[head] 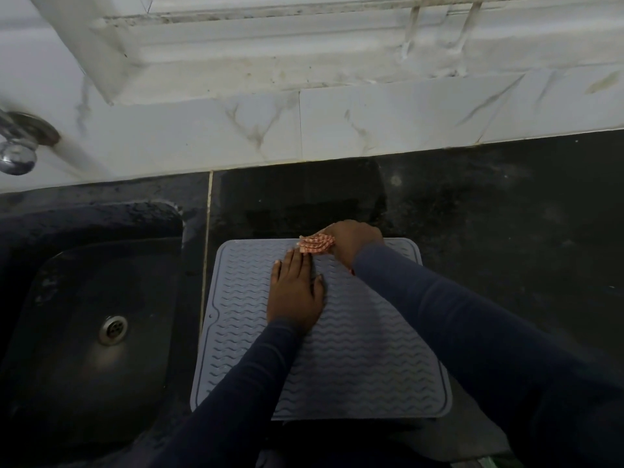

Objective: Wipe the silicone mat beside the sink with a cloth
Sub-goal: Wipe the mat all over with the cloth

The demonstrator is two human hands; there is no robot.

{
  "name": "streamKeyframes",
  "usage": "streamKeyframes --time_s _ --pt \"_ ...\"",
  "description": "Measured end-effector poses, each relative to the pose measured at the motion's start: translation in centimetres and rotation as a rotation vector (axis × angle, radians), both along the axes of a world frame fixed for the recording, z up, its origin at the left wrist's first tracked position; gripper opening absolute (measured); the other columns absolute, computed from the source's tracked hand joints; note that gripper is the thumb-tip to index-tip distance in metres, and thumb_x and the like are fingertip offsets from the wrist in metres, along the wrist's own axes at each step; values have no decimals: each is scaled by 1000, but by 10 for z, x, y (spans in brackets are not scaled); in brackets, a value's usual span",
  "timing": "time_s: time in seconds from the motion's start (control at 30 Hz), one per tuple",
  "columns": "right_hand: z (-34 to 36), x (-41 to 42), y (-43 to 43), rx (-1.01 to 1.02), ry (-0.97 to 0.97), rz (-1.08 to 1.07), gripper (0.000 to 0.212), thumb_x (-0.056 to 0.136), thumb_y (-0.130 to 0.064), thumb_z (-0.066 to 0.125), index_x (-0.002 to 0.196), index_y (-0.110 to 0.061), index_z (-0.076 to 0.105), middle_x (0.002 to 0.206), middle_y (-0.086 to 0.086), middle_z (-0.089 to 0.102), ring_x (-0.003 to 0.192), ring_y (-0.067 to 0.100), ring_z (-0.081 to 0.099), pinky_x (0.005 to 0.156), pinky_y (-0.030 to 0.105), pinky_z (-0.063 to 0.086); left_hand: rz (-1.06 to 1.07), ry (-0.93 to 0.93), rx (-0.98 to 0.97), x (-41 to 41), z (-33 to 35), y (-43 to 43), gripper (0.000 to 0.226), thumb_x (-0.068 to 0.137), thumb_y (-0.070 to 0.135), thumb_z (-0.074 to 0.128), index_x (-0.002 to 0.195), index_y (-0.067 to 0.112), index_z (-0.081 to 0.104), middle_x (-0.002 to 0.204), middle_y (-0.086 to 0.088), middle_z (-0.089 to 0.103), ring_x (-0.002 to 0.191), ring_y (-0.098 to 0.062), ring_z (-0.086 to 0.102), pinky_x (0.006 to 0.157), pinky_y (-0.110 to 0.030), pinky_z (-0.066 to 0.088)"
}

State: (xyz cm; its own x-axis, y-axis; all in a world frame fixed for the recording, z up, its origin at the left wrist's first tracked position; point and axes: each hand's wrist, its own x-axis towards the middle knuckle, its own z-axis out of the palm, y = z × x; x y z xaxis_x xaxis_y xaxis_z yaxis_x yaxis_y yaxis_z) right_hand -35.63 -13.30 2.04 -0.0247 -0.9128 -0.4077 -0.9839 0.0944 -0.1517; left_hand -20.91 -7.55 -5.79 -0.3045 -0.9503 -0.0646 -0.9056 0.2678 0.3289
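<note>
A grey silicone mat (354, 359) with wavy ridges lies flat on the black counter, just right of the sink. My left hand (295, 292) rests flat on the mat's upper middle, fingers straight and pointing away from me. My right hand (354, 243) grips a bunched orange-and-white checked cloth (314, 245) at the mat's far edge. The cloth sticks out to the left of that hand and touches the mat, close to my left fingertips.
A dark sink (50, 298) with a metal drain (113, 329) lies left of the mat. A chrome tap (17, 143) juts from the white marble-tiled wall (304, 130). Black counter (506, 214) stretches right of and behind the mat.
</note>
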Motion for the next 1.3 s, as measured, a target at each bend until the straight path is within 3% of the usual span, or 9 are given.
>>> streamKeyframes --time_s 0.3,0.43,0.6,0.7,0.77,0.97,1.13,1.3 --pt "6 -45 10 79 39 -118 30 93 -39 56 120 -29 62 111 2 66 100 25 62 82 37 50 2 30 -12 1 1 2 61 99 44 27 152 13 18 160 -5 14 147 -17 7 120 -37 0" --pt "9 -72 21 56 99 -152 24 93 -42 56 108 -26 65 95 1 67 84 21 63 79 36 53 -10 26 -17 2 1 2 61 99 44 27 152 14 18 160 -5 15 147 -17 8 119 -35 -1" --pt "16 -112 31 54 203 -235 36 88 -54 55 98 -21 68 89 2 67 78 22 63 73 33 50 -18 12 -6 2 0 2 67 95 48 16 152 13 17 160 -5 14 147 -18 8 120 -37 0" --pt "23 -109 33 53 203 -212 35 89 -51 56 92 -18 68 82 2 64 73 19 59 68 31 47 -15 23 -4 2 1 2 67 95 48 18 152 13 18 160 -6 15 147 -18 8 120 -39 3" --pt "25 -89 34 34 87 -176 34 91 -52 55 93 -20 66 88 3 64 77 19 60 70 31 49 -15 22 4 1 -1 1 63 98 46 24 152 14 18 160 -5 14 147 -17 8 120 -38 2" --pt "6 -15 30 52 4 48 39 96 -38 50 134 -33 54 137 9 45 121 33 51 98 48 46 -41 -44 -2 1 1 2 65 93 50 13 151 22 21 161 -5 11 148 -19 5 119 -39 -1" --pt "16 -78 59 -4 -133 -194 47 85 -68 46 121 -43 61 126 -3 61 113 25 59 97 43 47 -60 -55 -5 3 2 2 69 90 53 4 151 27 19 161 -5 9 148 -20 4 118 -39 -4" --pt "20 -131 67 30 -42 -369 45 85 -64 52 118 -38 67 118 2 63 107 30 62 91 39 52 -62 -108 6 -1 4 2 71 89 51 -1 153 24 12 161 -8 6 148 -23 2 119 -45 -1"
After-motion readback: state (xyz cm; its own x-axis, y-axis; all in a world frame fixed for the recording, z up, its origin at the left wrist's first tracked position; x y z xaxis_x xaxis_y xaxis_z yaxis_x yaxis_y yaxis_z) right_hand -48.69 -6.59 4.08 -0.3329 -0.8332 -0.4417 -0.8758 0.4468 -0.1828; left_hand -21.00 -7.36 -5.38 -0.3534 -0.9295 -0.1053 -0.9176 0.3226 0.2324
